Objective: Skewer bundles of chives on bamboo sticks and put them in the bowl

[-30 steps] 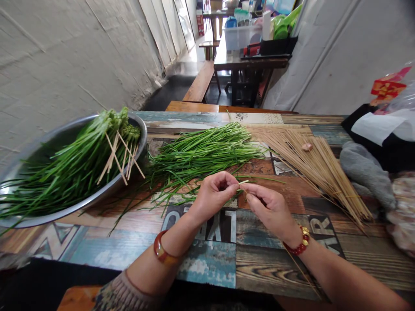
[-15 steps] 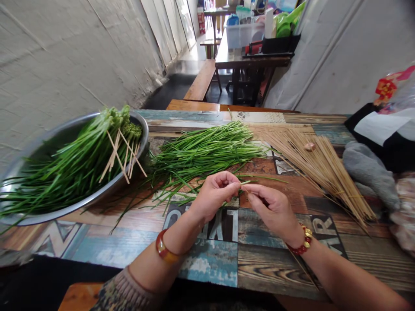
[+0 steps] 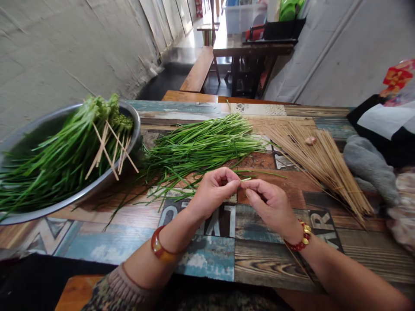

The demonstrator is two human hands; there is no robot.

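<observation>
Above the near part of the table, my left hand [image 3: 216, 190] is closed in a pinch on a garlic chive stalk [image 3: 246, 179], whose pale end pokes out past the fingertips. My right hand [image 3: 270, 207] meets it there, thumb and forefinger pinching a thin bamboo skewer [image 3: 300, 263] that runs back under the palm and wrist. The skewer's tip is hidden between the fingers of both hands. Just beyond them lies a loose pile of green chives [image 3: 207, 144]. To the right, many bare skewers [image 3: 327, 164] are spread out, with a small pinkish-brown piece on top.
At the left stands a metal basin [image 3: 138, 129] heaped with skewered chives [image 3: 74, 142], stick ends poking over its rim. Grey cloth [image 3: 368, 162] and plastic bags sit at the right edge. Behind the patterned table [image 3: 207, 259] are a bench [image 3: 199, 71] and another table with containers.
The camera view has shifted slightly, so the basin sits further left. Both hands stay together at nearly the same place, and a little more of the pale chive end shows.
</observation>
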